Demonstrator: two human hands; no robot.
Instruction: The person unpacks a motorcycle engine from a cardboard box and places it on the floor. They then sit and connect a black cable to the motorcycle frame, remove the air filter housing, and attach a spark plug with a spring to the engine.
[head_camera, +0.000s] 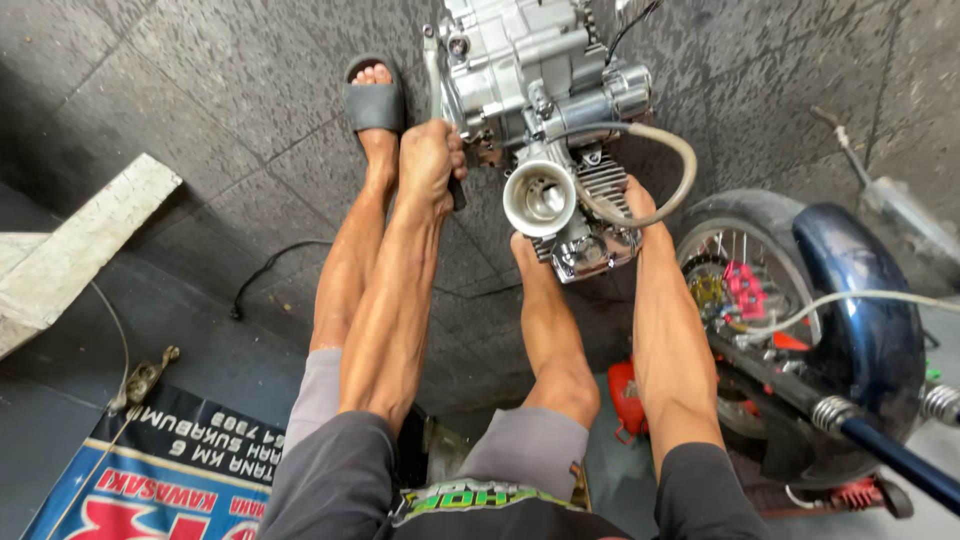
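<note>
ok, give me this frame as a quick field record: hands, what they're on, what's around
view: head camera, looking down at a seated person's arms and legs
left hand: closed around a dark handle at the side of the silver metal motorcycle engine
right hand: against the engine's finned side, fingers hidden
engine parts: round open metal intake funnel, beige curved hose
floor: dark grey tiles
right side: dark blue motorcycle rear fender over spoked wheel
foot: grey slide sandal
</note>
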